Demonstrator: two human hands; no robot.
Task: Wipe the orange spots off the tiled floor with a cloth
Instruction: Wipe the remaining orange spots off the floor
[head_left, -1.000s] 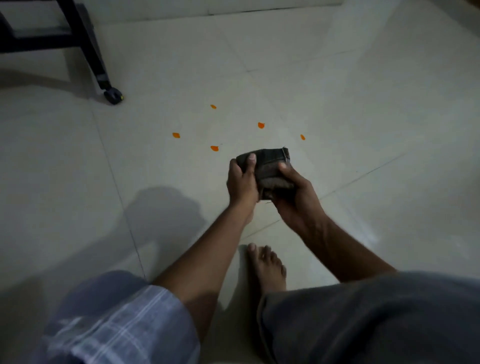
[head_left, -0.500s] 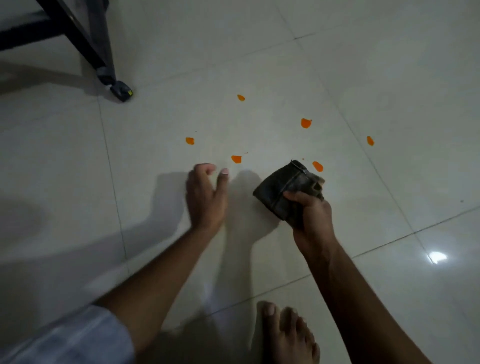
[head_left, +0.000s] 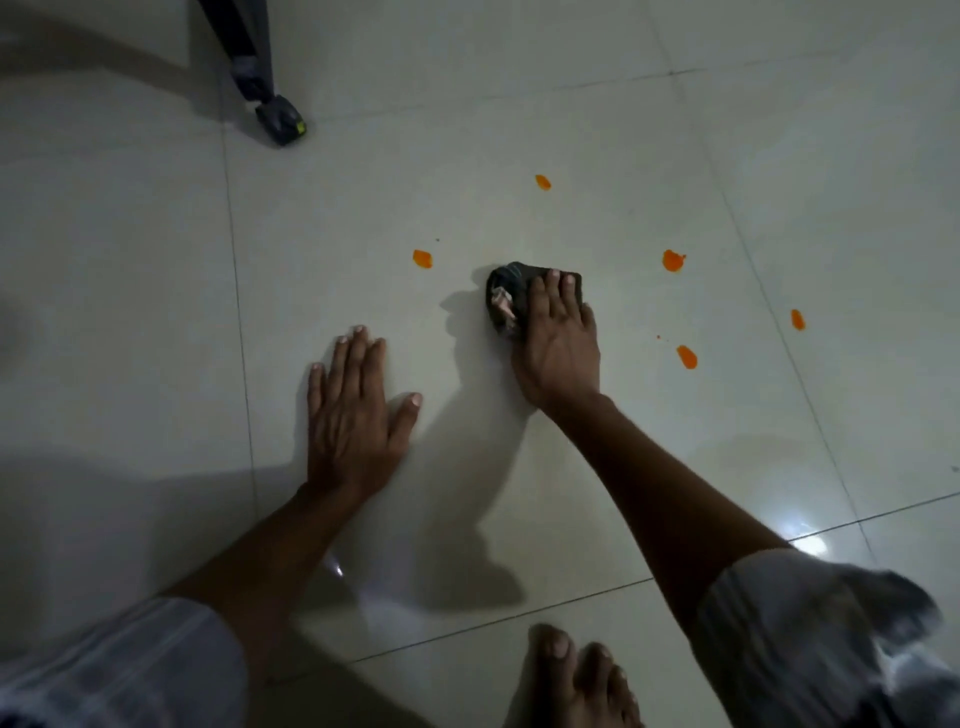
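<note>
Right hand (head_left: 558, 345) presses cloth (head_left: 506, 296) down; left hand (head_left: 353, 410) lies flat.

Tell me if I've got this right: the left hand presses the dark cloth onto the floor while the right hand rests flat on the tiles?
Swapped. The head view shows the right hand pressing the dark cloth onto the floor, while the left hand rests flat on the tiles.
</note>
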